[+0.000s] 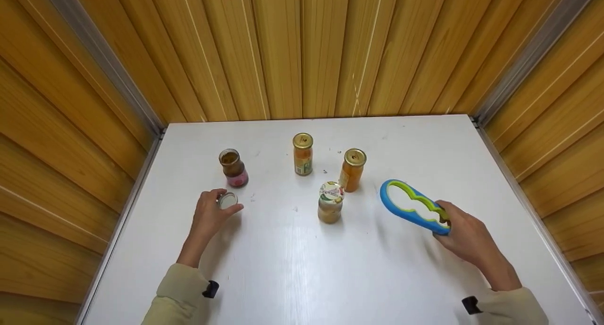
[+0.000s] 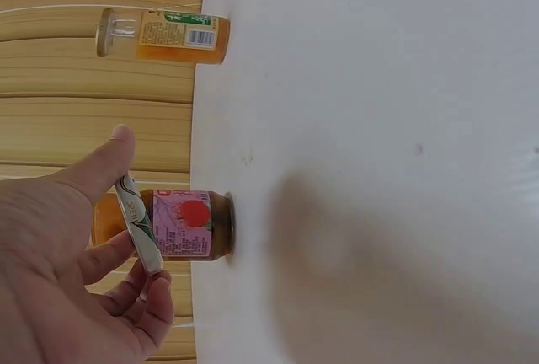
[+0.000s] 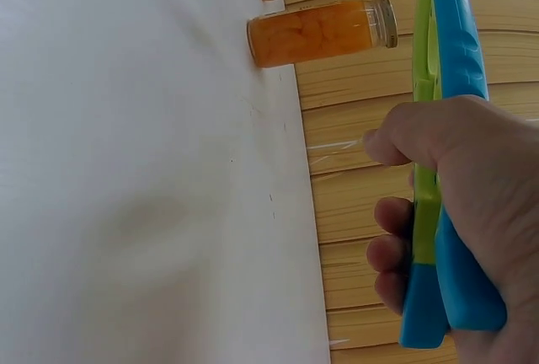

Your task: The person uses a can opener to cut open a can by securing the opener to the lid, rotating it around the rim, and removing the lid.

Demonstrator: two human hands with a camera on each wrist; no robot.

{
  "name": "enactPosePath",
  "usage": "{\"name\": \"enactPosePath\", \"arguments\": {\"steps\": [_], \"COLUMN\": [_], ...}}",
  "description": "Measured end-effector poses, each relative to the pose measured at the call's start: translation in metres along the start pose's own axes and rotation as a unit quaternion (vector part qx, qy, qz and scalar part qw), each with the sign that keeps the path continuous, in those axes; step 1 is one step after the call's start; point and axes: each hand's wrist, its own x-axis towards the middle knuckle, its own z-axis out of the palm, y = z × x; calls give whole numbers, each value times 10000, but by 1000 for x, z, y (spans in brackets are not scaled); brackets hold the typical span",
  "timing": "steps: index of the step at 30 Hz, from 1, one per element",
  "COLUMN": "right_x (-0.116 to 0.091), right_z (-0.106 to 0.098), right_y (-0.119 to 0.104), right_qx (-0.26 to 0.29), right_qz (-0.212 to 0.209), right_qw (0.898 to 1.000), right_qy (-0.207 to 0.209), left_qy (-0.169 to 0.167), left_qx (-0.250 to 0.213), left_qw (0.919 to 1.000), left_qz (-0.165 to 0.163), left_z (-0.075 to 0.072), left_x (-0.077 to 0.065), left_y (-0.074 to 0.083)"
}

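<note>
My left hand (image 1: 208,216) pinches a jar lid (image 1: 228,201) by its edge, its pale inner side facing up. In the left wrist view the lid (image 2: 139,225) shows printing on its rim. Just beyond it stands an uncapped jar (image 1: 233,168) with dark contents and a pink label. On the right, my right hand (image 1: 467,233) grips a blue and green jar opener (image 1: 410,203) by one end, above the table. The opener's scalloped green inner edge shows, and its openings have nothing in them. Nearest to it is a gold-lidded jar (image 1: 353,170) of orange fruit.
A second gold-lidded jar (image 1: 303,154) stands at the back middle. In front of it is a short jar (image 1: 330,202) with a patterned lid. The white table (image 1: 283,268) meets wood-look panel walls (image 1: 321,51) at the back and sides.
</note>
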Motion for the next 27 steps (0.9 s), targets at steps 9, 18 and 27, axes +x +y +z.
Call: {"name": "enactPosePath", "arguments": {"steps": [9,18,27], "right_x": [3,2,1], "right_z": [2,4,5], "right_y": [7,12,13], "right_qx": [-60,-40,18], "right_qz": [61,329,590], "right_qw": [9999,9994,9977], "right_qy": [78,-97,-335], "left_qy": [271,378,488], "left_qx": [611,1097,1547], "left_qw": [9974,9929,9861], "left_qz": [252,267,360], "left_z": [14,28,34], "left_x": [13,23,29], "left_y": [-10,-16,-23]}}
